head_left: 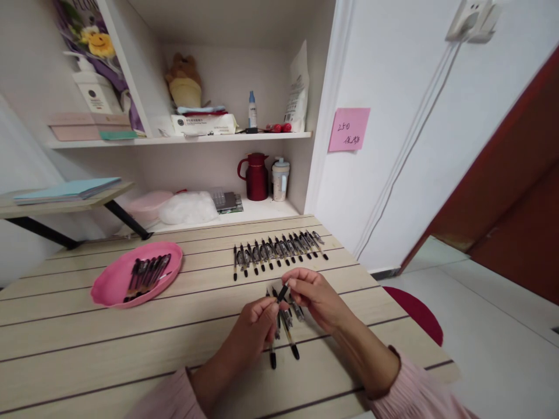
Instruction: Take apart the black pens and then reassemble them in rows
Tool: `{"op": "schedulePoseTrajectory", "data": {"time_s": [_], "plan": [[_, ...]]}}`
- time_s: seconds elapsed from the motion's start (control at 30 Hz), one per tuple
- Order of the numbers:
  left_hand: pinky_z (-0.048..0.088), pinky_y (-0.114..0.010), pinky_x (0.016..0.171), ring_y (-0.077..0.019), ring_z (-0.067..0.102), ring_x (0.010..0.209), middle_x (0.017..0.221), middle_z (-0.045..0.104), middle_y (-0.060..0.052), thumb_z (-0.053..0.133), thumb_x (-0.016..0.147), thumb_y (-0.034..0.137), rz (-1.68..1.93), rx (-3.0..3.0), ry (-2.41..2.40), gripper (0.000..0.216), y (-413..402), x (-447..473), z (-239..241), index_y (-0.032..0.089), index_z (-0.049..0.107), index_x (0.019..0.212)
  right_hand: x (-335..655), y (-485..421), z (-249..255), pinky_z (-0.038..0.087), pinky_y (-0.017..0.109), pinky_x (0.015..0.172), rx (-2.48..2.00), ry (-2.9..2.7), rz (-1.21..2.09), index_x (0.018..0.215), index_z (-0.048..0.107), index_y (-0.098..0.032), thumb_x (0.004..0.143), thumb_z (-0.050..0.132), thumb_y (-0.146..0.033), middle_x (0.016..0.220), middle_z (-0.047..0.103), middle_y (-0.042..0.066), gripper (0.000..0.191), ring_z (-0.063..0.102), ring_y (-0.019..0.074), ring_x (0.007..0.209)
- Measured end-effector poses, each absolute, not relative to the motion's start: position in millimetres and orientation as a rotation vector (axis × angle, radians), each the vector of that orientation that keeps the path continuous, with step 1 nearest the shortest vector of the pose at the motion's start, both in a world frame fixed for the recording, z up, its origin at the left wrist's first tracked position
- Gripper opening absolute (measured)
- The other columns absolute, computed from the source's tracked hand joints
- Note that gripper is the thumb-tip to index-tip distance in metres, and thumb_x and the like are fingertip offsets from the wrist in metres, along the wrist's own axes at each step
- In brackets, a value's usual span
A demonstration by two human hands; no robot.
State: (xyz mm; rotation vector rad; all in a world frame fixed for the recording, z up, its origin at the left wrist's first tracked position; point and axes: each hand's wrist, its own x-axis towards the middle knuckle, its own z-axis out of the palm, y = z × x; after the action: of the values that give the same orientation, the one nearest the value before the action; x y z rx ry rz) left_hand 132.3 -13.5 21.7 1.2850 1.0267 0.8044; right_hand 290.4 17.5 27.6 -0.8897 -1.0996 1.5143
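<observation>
My left hand [257,321] and my right hand [318,295] are both closed, pinching opposite ends of a short black pen part [283,293]. The part is tilted, its upper end at my right fingertips. Beneath and between my hands lie a black-tipped pen [290,337] and several clear pen pieces [297,311], partly hidden by my fingers. Beyond my hands, a slanting row of pens [262,256] with clear pieces between them lies on the striped table [196,361]. A pink tray [102,285] on the left holds several dark pens [148,273].
A small raised shelf [94,198] with black legs stands at the back left. Behind the table, a white cabinet [218,139] holds a red jug [257,177], a cup [280,180] and a white plastic bag [187,208]. A round red stool [414,314] is beside the right edge.
</observation>
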Motion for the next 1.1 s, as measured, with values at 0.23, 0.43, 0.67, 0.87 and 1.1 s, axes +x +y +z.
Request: {"op": "schedulePoseTrajectory", "data": {"time_s": [0.23, 0.43, 0.67, 0.87, 1.1], "plan": [[0.017, -0.019, 0.036, -0.0052, 0.025, 0.032, 0.039, 0.037, 0.009, 0.050, 0.078, 0.045, 0.815, 1.304, 1.038, 0.030, -13.1, 133.3, 19.9, 0.017, 0.059, 0.079, 292.0, 17.6, 26.0, 0.024, 0.019, 0.042, -0.885, -1.112, 1.511, 0.078, 0.062, -0.017, 0.065, 0.069, -0.038, 0.055, 0.054, -0.004, 0.026, 0.038, 0.0048, 0.042], [0.016, -0.019, 0.035, -0.0050, 0.024, 0.032, 0.039, 0.036, 0.009, 0.046, 0.080, 0.045, 0.767, 1.316, 1.022, 0.030, -12.0, 131.9, 17.5, 0.017, 0.058, 0.081, 293.5, 17.6, 23.9, 0.024, 0.018, 0.042, -0.875, -1.144, 1.496, 0.067, 0.059, -0.016, 0.063, 0.071, -0.036, 0.049, 0.049, -0.006, 0.024, 0.037, 0.0037, 0.042], [0.017, -0.018, 0.035, -0.0048, 0.023, 0.032, 0.039, 0.036, 0.009, 0.046, 0.080, 0.045, 0.755, 1.326, 1.033, 0.034, -11.4, 131.3, 18.0, 0.015, 0.060, 0.089, 293.6, 18.0, 25.5, 0.026, 0.018, 0.042, -0.913, -1.166, 1.509, 0.072, 0.062, -0.015, 0.062, 0.072, -0.034, 0.055, 0.054, -0.004, 0.023, 0.038, 0.0041, 0.043], [0.016, -0.018, 0.034, -0.0046, 0.023, 0.032, 0.039, 0.035, 0.009, 0.044, 0.081, 0.045, 0.771, 1.349, 1.030, 0.037, -12.9, 131.6, 18.9, 0.013, 0.059, 0.093, 294.1, 19.5, 23.9, 0.022, 0.018, 0.041, -0.905, -1.170, 1.497, 0.078, 0.061, -0.016, 0.068, 0.067, -0.037, 0.049, 0.048, -0.005, 0.024, 0.036, 0.0044, 0.042], [0.018, -0.018, 0.035, -0.0049, 0.025, 0.032, 0.039, 0.037, 0.009, 0.044, 0.081, 0.045, 0.756, 1.356, 1.048, 0.036, -11.2, 131.9, 15.1, 0.014, 0.060, 0.091, 294.2, 19.6, 23.2, 0.022, 0.018, 0.041, -0.910, -1.179, 1.441, 0.067, 0.058, -0.016, 0.067, 0.068, -0.037, 0.047, 0.046, -0.006, 0.023, 0.034, 0.0043, 0.041]]}}
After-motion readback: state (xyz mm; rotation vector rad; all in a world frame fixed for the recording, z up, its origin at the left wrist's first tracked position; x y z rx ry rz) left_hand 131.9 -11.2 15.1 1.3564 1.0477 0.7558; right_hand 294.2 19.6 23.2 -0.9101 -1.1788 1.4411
